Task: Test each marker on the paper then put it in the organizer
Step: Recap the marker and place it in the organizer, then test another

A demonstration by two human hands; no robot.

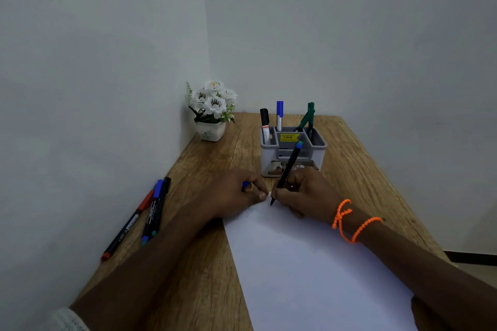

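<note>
My right hand [304, 193] grips a black marker with a blue end [289, 166], its tip touching the far corner of the white paper [309, 271]. My left hand [236, 193] rests on that paper corner and is closed around a blue cap [245, 184]. Just behind the hands stands the grey organizer [320, 146]; in it are a black marker [265, 122], a blue marker [279, 113] and a green one [309, 115]. Three markers [154, 212] lie on the desk at the left near the wall, one with a red cap [126, 226].
A white pot of white flowers [212, 110] stands in the far left corner. Walls close in the wooden desk [204, 263] on the left and behind. The desk's right edge drops off beyond my right forearm, which wears an orange bead band [349, 220].
</note>
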